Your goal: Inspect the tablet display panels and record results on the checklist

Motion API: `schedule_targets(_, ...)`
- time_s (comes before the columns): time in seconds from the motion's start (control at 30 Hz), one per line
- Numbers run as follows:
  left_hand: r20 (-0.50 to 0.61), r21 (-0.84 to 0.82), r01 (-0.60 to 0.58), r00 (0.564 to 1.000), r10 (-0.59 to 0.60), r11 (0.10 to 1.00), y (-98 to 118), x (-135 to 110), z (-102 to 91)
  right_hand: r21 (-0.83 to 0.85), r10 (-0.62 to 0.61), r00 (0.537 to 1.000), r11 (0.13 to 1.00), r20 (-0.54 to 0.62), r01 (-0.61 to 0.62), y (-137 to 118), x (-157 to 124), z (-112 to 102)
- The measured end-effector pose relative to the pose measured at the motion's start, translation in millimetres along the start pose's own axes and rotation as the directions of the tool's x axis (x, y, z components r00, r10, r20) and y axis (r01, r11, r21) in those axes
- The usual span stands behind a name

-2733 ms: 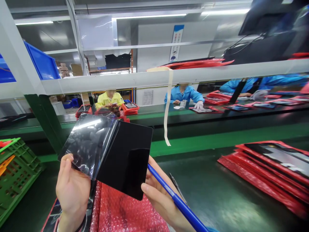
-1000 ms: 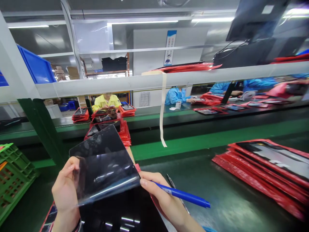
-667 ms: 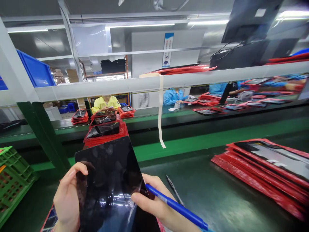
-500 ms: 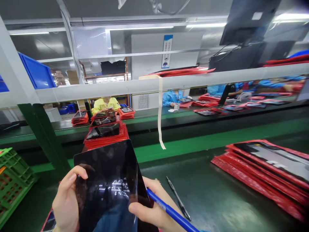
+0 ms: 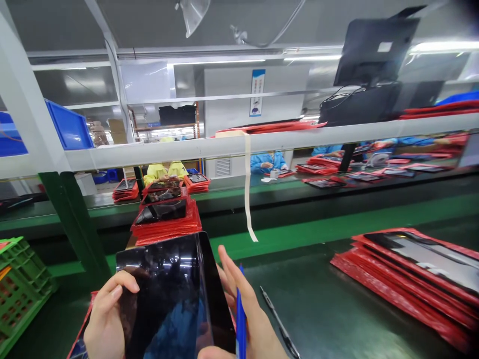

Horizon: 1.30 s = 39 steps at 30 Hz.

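Note:
A glossy black glass panel (image 5: 174,299) is held low in front of me, tilted up toward me. My left hand (image 5: 107,316) grips its left edge, thumb curled over the face. My right hand (image 5: 245,311) supports the right edge from behind with fingers stretched up, and a blue pen (image 5: 240,319) is tucked upright between them. A thin film lies flat over the panel's face.
A stack of red bubble-wrap sleeves with black panels (image 5: 164,217) stands just beyond the panel. More red sleeves (image 5: 411,269) lie at the right. A dark pen (image 5: 279,321) rests on the green belt. A green crate (image 5: 18,284) sits at the left. Other workers sit across the line.
The peeled film went from lifted at the left to flat on the panel. The panel tipped upright. My right hand's fingers opened upward and the pen swung vertical.

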State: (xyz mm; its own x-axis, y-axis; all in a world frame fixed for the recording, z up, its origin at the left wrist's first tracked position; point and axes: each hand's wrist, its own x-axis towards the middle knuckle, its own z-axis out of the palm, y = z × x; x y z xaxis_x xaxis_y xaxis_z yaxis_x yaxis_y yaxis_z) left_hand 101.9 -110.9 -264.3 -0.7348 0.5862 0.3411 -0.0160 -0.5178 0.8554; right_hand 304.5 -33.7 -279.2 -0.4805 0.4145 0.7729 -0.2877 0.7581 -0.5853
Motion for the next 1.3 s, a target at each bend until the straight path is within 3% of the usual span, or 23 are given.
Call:
schedule_targets(0.13,0.007,-0.009,-0.023,1.000,0.023,1.000,-0.2,-1.2,-2.1,-0.305,-0.205,0.976,0.927,0.070,0.217,6.0,-2.0,-7.2)
schedule_targets(0.33,-0.064,-0.037,-0.007,0.998,0.005,0.999,2.6,-2.5,-0.7,-0.468,-0.299,0.952,0.835,0.059,0.291,3.0,3.2,-10.4)
schedule_targets(0.47,-0.106,-0.080,0.004,0.994,-0.013,0.997,2.9,-1.9,-1.2,-0.530,-0.389,0.920,0.789,-0.041,0.310,1.9,2.3,-9.8)
schedule_targets(0.67,-0.125,-0.160,0.041,0.990,-0.062,0.986,10.6,-4.1,5.8,-0.529,-0.487,0.871,0.758,-0.069,0.382,2.7,1.7,-10.1)
schedule_targets(0.8,-0.126,-0.158,0.049,0.990,-0.069,0.986,12.2,-3.8,6.3,-0.514,-0.450,0.885,0.791,-0.122,0.331,2.5,-2.0,-6.7)
schedule_targets(1.03,-0.027,0.036,-0.150,0.988,0.151,0.988,7.2,-4.3,1.2,-0.397,-0.291,0.939,0.896,-0.183,0.200,1.3,-8.6,-5.9)
schedule_targets(1.17,0.083,0.213,-0.410,0.912,0.401,0.887,7.7,-6.3,5.7,-0.340,-0.360,0.911,0.898,-0.200,0.280,-1.0,-4.5,-6.8)
schedule_targets(1.3,0.166,0.224,-0.518,0.855,0.491,0.826,7.8,-7.9,8.0,-0.389,-0.412,0.894,0.864,-0.178,0.321,-2.4,-0.9,-5.9)
